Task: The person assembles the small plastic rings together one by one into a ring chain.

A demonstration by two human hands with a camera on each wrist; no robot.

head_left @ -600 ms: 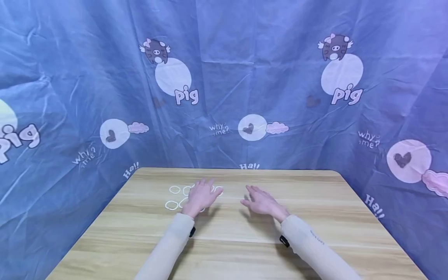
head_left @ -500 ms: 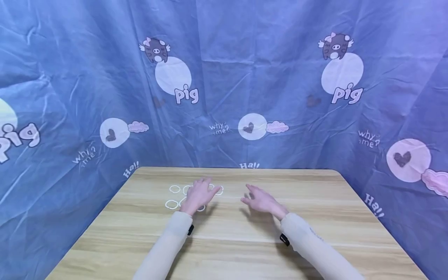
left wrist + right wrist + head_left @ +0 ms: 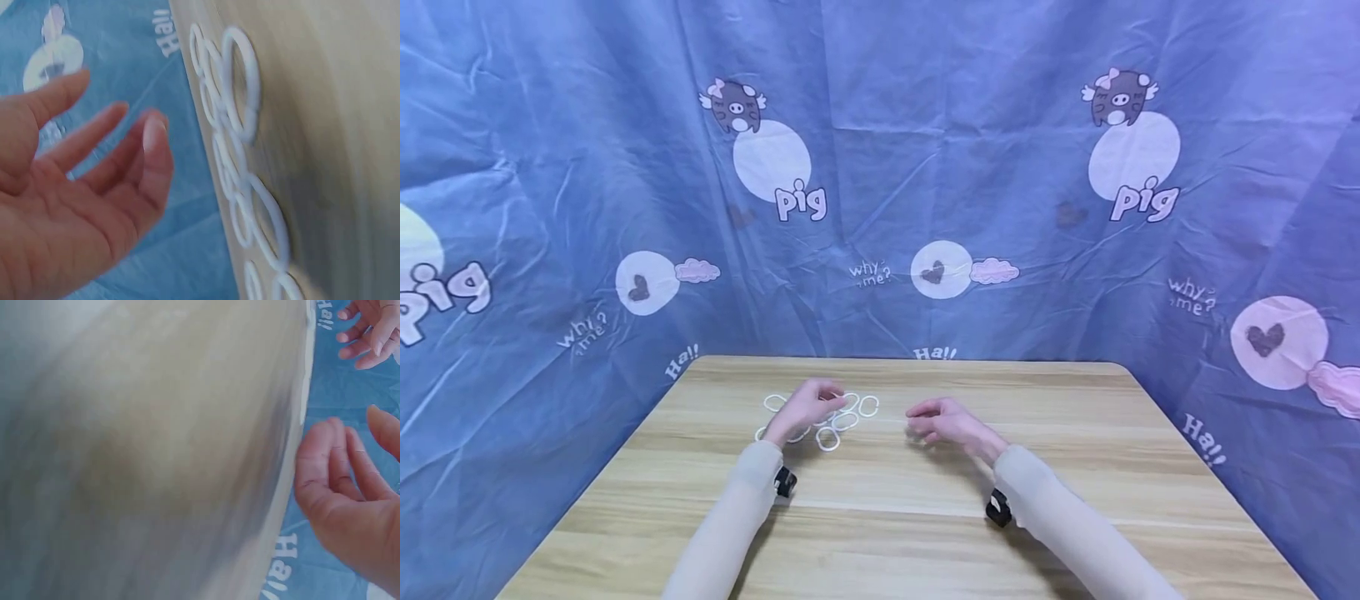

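Left of centre on the wooden table, near its far edge: white rings, clustered flat. Above them, apart: left hand, fingers loosely curved, thumb separate. Next: a stretch of wood parting the 2 hands. Then: right hand, fingers gently bent, thumb separate; wood continues to the right edge.

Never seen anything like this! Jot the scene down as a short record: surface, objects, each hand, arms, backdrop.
Surface: wood-grained table
Objects: white rings, lying toward the table's far left; some hidden, so no sure count
Left hand: above the rings, fingers loosely curled, holding nothing
Right hand: right of the rings, holding nothing
Arms: pale sleeves, small black objects at the wrists
Backdrop: blue cloth, printed
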